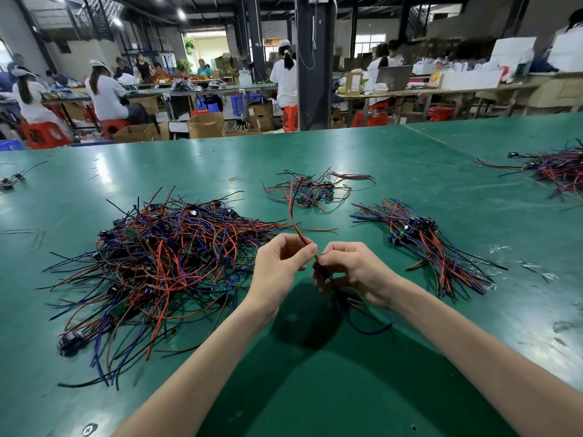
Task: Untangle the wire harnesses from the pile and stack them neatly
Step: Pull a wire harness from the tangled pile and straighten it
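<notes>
A big tangled pile of red, blue and black wire harnesses (164, 263) lies on the green table (347, 152) to the left of my hands. My left hand (277, 266) pinches the red and black wires of one harness (291, 212), which rise away from me above the table. My right hand (353, 272) grips the same harness lower down, and its blue and black wires hang in a loop beneath. A neat stack of harnesses (422, 241) lies to the right. A smaller loose group (310, 189) sits further back at the centre.
Another heap of harnesses (555, 171) lies at the far right edge. A few stray wires (12, 179) sit at the far left, and a rubber band (232, 178) lies near the centre back. Scraps of clear film (536, 269) litter the right side. People work at benches beyond the table.
</notes>
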`<state>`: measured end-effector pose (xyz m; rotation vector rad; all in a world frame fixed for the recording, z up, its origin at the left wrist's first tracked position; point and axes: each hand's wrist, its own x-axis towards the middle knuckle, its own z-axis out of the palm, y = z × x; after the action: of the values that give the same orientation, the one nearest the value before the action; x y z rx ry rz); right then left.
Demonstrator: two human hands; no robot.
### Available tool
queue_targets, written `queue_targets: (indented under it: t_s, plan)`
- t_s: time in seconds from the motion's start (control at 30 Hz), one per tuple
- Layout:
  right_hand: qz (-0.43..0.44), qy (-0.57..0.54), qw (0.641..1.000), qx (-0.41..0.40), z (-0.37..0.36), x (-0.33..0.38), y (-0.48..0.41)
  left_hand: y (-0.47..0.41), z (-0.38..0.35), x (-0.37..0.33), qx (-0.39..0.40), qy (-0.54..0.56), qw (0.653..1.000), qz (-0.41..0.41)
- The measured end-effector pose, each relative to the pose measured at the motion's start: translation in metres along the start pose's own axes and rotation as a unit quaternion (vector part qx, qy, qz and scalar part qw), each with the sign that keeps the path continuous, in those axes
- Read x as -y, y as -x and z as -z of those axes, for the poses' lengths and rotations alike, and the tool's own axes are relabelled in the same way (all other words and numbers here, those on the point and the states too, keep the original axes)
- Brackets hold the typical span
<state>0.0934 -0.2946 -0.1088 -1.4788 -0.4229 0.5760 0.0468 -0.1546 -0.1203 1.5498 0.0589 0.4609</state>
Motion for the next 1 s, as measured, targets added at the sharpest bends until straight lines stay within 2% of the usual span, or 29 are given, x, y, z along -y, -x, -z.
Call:
queue_targets:
  t_s: [0.23,0.47,0.67,0.87,1.0]
  plan:
    - [0.017,0.034,0.999,-0.012,0.001,-0.005,-0.001,0.003,-0.001,0.009,0.003,-0.003,1.0,0.013]
    - [0.014,0.043,0.999,-0.013,0.001,-0.005,-0.001,0.001,0.003,0.012,-0.006,-0.103,0.992,-0.069]
    - [-0.002,0.005,1.0,0.001,0.001,-0.006,-0.001,0.001,0.002,0.009,-0.013,-0.006,1.0,-0.026]
    - [-0.013,0.029,0.999,-0.003,0.0,-0.005,-0.003,0.002,0.001,0.008,-0.005,-0.033,0.998,-0.046]
    - [-0.031,0.048,0.998,-0.001,0.0,-0.004,-0.003,-0.001,0.005,0.002,-0.043,0.043,0.998,-0.005]
